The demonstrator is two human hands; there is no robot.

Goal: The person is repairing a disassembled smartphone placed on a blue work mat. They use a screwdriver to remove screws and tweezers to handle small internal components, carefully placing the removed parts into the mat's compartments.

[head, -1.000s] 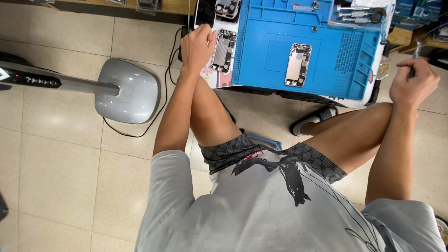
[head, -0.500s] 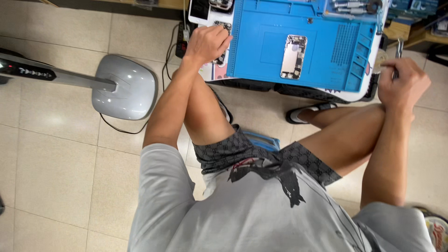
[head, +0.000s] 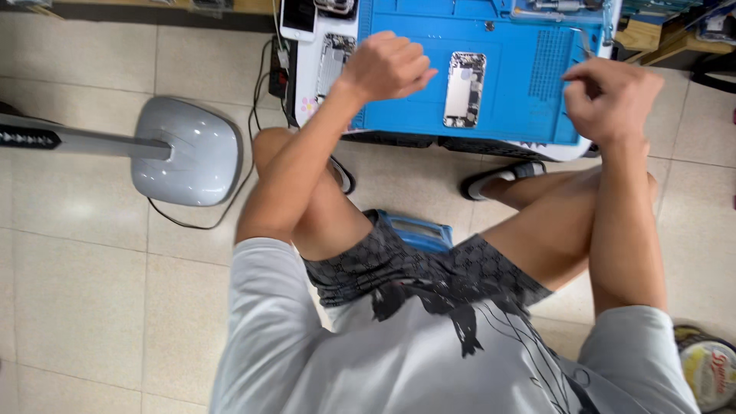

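Right hand (head: 612, 98) pinching thin tweezers (head: 586, 42); left hand (head: 386, 65) fisted, empty, over blue mat (head: 521, 92). Opened phone shell (head: 464, 89) between: likely light, stiff, fragile; best held by edges.

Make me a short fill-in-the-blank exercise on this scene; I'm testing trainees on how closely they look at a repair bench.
1. The opened phone housing lies on a ____ work mat.
2. The right hand pinches a thin metal ____.
3. The left hand is closed into a loose ____ over the mat's left edge.
4. The grey stand base rests on the tiled ____.

Missing words: blue; tool; fist; floor
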